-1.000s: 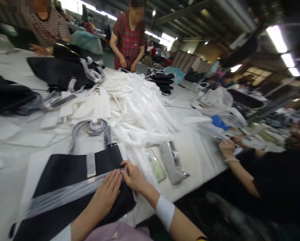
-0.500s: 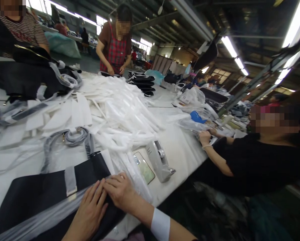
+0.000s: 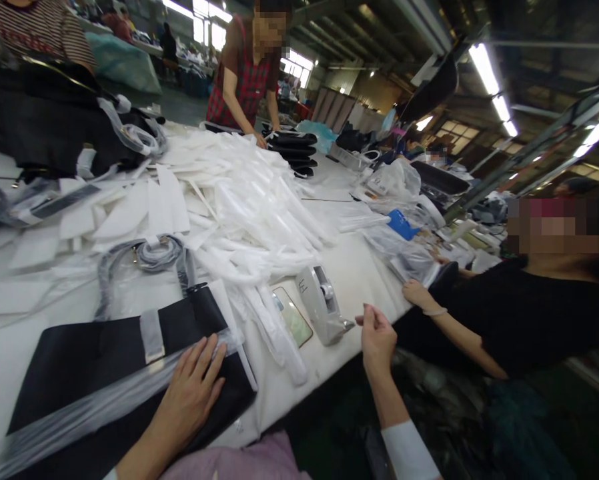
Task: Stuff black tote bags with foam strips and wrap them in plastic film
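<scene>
A black handbag (image 3: 74, 363) lies on the table before me, with a strip of clear plastic film (image 3: 104, 395) stretched across its front. My left hand (image 3: 192, 387) rests flat on the film near the bag's right side, fingers stretched out. The bag's handle (image 3: 107, 277) is wrapped in film and stands up behind it. Beside the tip of a grey tape dispenser (image 3: 319, 310) is my right hand (image 3: 378, 340), its fingers pinched together. Whatever may be between those fingertips is too small to make out. A phone (image 3: 293, 319) lies left of the dispenser.
Behind the bag spreads a heap of white plastic sleeves (image 3: 259, 193) and white foam strips (image 3: 124, 213). More black bags (image 3: 44, 127) are at the left, and a black stack (image 3: 297, 150) is at the back. One person stands across the table; another sits to the right.
My right hand has left the bag's right edge and moved right to the tape dispenser's tip. My left hand stays on the film. The person across has reached toward the black stack.
</scene>
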`<state>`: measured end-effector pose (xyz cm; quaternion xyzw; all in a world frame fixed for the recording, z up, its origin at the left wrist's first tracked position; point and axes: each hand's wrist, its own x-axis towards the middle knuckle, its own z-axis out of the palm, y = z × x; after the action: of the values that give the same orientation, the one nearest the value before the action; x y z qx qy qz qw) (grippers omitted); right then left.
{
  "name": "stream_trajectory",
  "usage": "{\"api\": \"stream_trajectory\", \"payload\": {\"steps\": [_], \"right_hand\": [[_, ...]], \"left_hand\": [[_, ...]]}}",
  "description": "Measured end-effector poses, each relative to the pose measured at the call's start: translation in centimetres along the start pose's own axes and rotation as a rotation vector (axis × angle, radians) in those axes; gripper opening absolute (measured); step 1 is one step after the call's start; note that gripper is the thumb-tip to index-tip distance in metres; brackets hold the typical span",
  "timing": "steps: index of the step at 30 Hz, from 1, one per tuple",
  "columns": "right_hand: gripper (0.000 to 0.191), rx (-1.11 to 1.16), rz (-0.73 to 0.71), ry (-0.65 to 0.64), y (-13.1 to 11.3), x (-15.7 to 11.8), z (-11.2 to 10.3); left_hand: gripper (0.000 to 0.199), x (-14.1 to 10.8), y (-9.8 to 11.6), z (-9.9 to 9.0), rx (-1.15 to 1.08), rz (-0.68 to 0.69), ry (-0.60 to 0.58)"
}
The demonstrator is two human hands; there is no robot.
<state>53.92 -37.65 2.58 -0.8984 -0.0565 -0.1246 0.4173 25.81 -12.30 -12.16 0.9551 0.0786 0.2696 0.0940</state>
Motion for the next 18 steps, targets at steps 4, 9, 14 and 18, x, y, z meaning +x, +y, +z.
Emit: {"api": "stream_trajectory", "payload": {"steps": [4,9,14,18], "right_hand": [[0.068,0.039,0.162,-0.223,1.2,2.3,-0.2],[0.052,0.081,0.204,-0.391,1.0,2.0,0.8],[0.046,0.119,0.22,-0.405,1.0,2.4,0.6],[0.037,0.137,0.196,-0.317,1.2,2.2,-0.4]], "left_hand": [[0.056,0.0,0.1,-0.1,0.0,-0.002,-0.002],[0.056,0.1,0.1,-0.1,0.004,-0.013,-0.016],[0.056,0.1,0.1,-0.1,0.003,-0.017,-0.011],[0.057,0.1,0.1,-0.2,0.006,-0.016,-0.02]]}}
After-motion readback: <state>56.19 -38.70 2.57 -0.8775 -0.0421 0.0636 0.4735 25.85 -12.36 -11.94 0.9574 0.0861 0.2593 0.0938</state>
